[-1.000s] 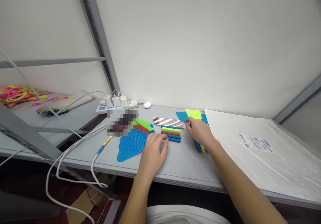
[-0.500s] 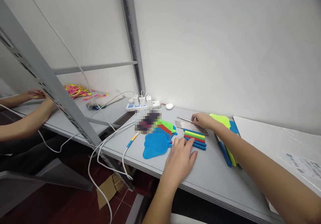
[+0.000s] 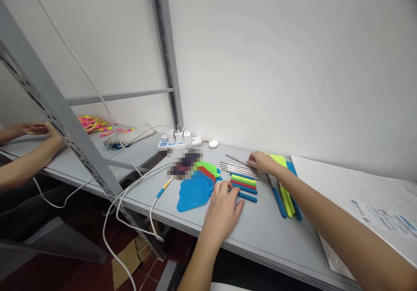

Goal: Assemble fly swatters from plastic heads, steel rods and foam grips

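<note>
My left hand (image 3: 224, 202) is at the front of a small group of coloured plastic handles, its fingers closed over the left end of a blue handle (image 3: 248, 196). More handles in yellow, red and blue lie just behind; the yellow handle (image 3: 243, 180) is on the far side. My right hand (image 3: 260, 161) pinches a thin metal rod (image 3: 235, 157) at its right end, behind a row of similar metal rods (image 3: 239, 169). Left of my left hand are fly swatter heads: a blue swatter head (image 3: 195, 193) in front, with red and green ones behind it.
Assembled swatters with blue and yellow handles (image 3: 287, 202) lie under my right forearm. A white plastic package (image 3: 352, 186) is at the right. A power strip (image 3: 180, 143), white cables and a blurred-out object stand at the left. Beyond the metal post (image 3: 55, 104), another person's arms work.
The front blue handle has come apart from the others under my left hand. The rod in my right hand is tilted more. The whole view has shifted slightly.
</note>
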`<state>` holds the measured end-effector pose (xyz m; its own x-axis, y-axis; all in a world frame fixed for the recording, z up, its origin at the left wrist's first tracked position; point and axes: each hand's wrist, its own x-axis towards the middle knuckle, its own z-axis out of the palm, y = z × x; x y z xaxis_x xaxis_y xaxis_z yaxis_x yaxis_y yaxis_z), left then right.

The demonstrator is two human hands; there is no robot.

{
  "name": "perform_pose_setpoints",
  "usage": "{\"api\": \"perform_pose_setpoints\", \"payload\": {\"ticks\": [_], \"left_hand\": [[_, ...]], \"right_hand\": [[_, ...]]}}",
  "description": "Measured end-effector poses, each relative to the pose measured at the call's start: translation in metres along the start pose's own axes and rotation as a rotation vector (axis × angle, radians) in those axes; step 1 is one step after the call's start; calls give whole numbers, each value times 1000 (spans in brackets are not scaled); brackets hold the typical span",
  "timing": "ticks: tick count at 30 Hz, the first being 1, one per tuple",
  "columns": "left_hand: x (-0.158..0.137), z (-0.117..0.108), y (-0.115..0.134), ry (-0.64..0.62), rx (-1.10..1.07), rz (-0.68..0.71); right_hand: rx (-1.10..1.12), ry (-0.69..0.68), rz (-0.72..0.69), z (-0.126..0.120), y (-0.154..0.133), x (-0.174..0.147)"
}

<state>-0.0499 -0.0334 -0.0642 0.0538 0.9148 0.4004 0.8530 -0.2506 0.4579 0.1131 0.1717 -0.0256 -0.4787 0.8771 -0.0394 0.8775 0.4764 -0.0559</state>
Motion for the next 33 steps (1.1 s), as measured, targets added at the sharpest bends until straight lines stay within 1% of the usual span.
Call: {"api": "perform_pose_setpoints", "payload": {"ticks": [2,4,7,9,11,13,15,18,19,20,21,22,23,24,26,27,28,29,31,33], "left_hand": [[0,1,0,1,7,-2],[0,2,-1,0,17,10],[0,2,0,-36,29,46],[0,-1,1,-55,-12,65],[0,-5,2,-50,-128,71],[-1,-9,4,2,-313,52],[-4,-11,8,99,-535,5],[-7,-9,18,246,-825,-76],[-8,-7,23,282,-899,-89],[-10,-5,29,309,-974,-89],[-11,-3,34,323,-1060,-81],[-13,-2,40,311,-1161,-69],[-15,-1,45,258,-1274,-53],[-17,0,49,171,-1384,-42],[-23,-2,55,-49,-1530,-37],[-25,-4,57,-144,-1531,-45],[-27,-7,58,-212,-1475,-60],[-29,-10,59,-253,-1368,-76],[-29,-18,60,-281,-1076,-82],[-27,-25,61,-260,-835,-39]], "right_hand": [[34,-3,-4,5,-2,6],[79,25,-8,9,-6,11],[172,118,14,11,-13,13],[253,203,51,9,-16,9],[352,295,97,5,-18,-1],[470,386,141,-2,-20,-20],[609,462,176,-10,-23,-46],[828,470,161,-21,-34,-95],[937,454,153,-24,-40,-113],[1280,412,144,-27,-46,-129],[1597,342,123,-30,-52,-144],[1830,284,107,-32,-58,-158],[1978,244,88,-34,-63,-170],[2061,228,79,-34,-68,-180],[2086,275,87,-34,-72,-195],[2053,324,98,-33,-72,-200],[2008,379,105,-32,-72,-205],[1955,426,104,-31,-71,-208],[1837,486,70,-30,-68,-214],[1699,509,24,-30,-67,-218]]}}
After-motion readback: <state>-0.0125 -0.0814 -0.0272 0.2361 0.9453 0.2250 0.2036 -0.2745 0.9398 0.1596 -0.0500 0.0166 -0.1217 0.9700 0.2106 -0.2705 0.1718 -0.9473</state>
